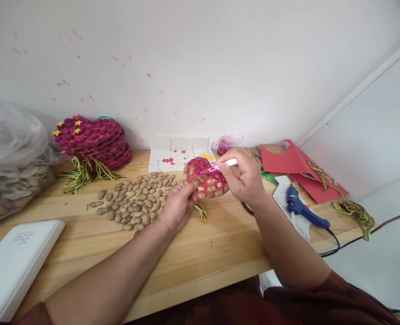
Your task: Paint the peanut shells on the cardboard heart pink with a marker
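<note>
You are painting the disc (206, 179): your left hand (177, 205) is holding it over the counter (216, 253), your right hand (243, 177) is pinching the brush (231, 162), its bare nuts (210, 195) are likely needing dabs

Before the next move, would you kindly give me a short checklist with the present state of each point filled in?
1. Left hand holding the disc by its edge: ok.
2. Right hand gripping the brush: ok.
3. All peanuts on the disc coated pink: not ok; the lower ones are bare.
4. Enough paint in the cup: cannot tell.
5. Glue gun apart from the disc: ok, it lies off to the right.
6. Glue gun cold: cannot tell.
</note>
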Demonstrator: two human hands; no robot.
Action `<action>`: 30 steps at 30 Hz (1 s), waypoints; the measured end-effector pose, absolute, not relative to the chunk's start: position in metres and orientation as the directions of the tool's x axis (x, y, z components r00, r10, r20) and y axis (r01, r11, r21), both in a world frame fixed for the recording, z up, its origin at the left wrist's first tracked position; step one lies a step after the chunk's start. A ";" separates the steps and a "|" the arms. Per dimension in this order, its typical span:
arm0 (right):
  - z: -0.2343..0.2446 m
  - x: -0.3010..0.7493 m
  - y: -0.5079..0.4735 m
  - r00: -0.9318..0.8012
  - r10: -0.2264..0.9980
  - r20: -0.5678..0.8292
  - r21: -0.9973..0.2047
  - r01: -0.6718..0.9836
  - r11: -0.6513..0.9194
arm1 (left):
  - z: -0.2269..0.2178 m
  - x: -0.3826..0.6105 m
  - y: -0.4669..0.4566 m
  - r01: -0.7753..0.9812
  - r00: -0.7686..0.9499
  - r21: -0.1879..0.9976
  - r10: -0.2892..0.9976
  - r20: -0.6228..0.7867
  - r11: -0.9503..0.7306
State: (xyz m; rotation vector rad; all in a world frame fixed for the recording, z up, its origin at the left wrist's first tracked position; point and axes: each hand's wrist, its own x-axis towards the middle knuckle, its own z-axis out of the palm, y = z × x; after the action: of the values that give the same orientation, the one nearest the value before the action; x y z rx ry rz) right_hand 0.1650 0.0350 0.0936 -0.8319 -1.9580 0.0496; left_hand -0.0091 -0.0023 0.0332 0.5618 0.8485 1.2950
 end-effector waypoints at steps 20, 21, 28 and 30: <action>0.093 0.165 0.036 -0.277 0.546 0.791 -0.346 0.534 0.772 | 0.036 -0.006 -0.004 -0.564 0.045 0.806 0.982 -0.186 0.178; 0.093 0.165 0.036 -0.269 0.543 0.796 -0.348 0.530 0.773 | 0.036 -0.006 -0.004 -0.563 0.046 0.808 0.982 -0.181 0.176; 0.094 0.165 0.036 -0.271 0.539 0.798 -0.339 0.538 0.772 | 0.031 -0.005 -0.003 -0.552 0.040 0.817 0.984 -0.176 0.169; 0.094 0.165 0.036 -0.252 0.542 0.802 -0.353 0.532 0.770 | 0.030 -0.004 -0.003 -0.555 0.024 0.817 0.985 -0.171 0.155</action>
State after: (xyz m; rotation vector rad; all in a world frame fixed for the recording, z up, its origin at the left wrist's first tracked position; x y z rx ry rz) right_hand 0.1655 0.0358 0.0942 -0.8174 -1.9062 0.0117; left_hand -0.0042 -0.0028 0.0298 0.6391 0.8633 1.3265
